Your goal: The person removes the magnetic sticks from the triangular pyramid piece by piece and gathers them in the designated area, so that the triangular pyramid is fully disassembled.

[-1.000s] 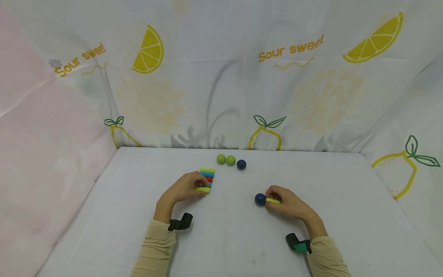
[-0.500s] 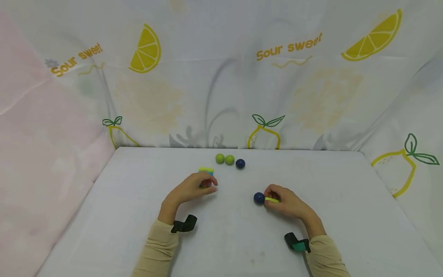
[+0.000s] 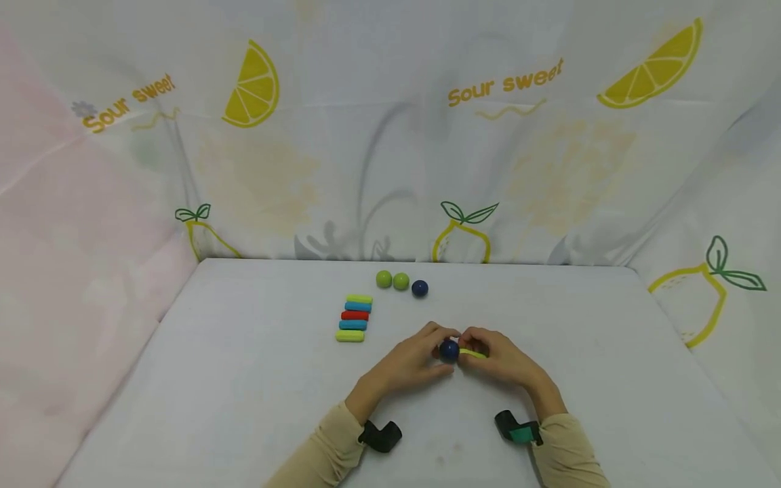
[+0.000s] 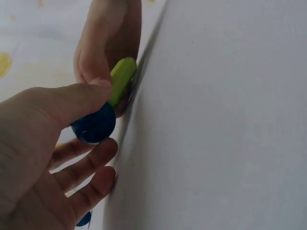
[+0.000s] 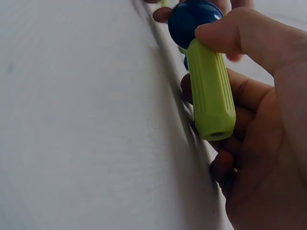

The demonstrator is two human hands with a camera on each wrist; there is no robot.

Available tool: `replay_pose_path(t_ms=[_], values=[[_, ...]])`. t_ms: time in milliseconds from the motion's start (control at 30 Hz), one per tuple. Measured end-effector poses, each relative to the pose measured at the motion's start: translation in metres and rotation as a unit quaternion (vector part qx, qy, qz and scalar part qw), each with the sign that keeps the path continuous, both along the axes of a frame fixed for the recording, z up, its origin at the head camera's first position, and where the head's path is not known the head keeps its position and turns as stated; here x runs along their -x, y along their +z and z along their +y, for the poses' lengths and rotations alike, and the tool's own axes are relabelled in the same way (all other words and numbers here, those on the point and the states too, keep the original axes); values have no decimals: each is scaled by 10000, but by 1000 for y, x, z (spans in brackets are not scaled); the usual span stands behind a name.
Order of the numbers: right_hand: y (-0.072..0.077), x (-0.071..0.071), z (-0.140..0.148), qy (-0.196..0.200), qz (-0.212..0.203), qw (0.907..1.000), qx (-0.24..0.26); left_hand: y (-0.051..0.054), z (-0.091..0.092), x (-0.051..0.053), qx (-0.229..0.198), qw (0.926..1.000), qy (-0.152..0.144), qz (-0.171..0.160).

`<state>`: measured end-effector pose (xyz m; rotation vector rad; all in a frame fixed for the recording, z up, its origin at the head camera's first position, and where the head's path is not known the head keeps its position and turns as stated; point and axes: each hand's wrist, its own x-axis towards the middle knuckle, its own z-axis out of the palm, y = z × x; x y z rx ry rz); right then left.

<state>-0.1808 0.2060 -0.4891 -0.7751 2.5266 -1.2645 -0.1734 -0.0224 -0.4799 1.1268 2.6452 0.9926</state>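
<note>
A dark blue ball [image 3: 449, 350] sits at the end of a yellow-green ribbed rod [image 5: 211, 93], close to the tabletop. My right hand [image 3: 503, 356] pinches the rod between thumb and fingers; a small hole shows in its free end in the right wrist view. From the left, my left hand [image 3: 411, 359] holds the ball between its thumb and fingers. The left wrist view shows that hand's thumb [image 4: 79, 103] across the ball, near the rod's tip. Ball and rod touch, but their contact is partly hidden by fingers.
Several rods lie in a stacked row at left: yellow-green [image 3: 350, 336], blue [image 3: 353, 325] and red [image 3: 355, 316] among them. Behind stand two green balls [image 3: 384, 278] and another dark blue ball [image 3: 419, 289]. A printed curtain [image 3: 366, 169] hangs beyond the white table [image 3: 244, 379].
My left hand has left the row of rods and moved right and nearer to me, onto the blue ball. My right hand keeps its pinch on the rod, almost in place.
</note>
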Motion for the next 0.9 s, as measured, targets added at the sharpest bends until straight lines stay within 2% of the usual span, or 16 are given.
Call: replay_pose_path(t_ms=[100, 233, 500, 767, 900], values=[[-2, 1, -2, 110, -13, 9999, 99, -2, 6, -1, -64, 9998, 180, 77], [-1, 1, -3, 99, -60, 9999, 84, -3, 6, 0, -266, 9991, 318, -134], [4, -1, -5, 72, -124, 9999, -72, -2, 3, 3, -375, 9982, 191, -419], [34, -12, -11, 331, -147, 9993, 99, -1, 6, 6, -333, 9972, 115, -667], [16, -4, -5, 401, -166, 9989, 157, -1, 7, 8, -339, 9963, 86, -780]])
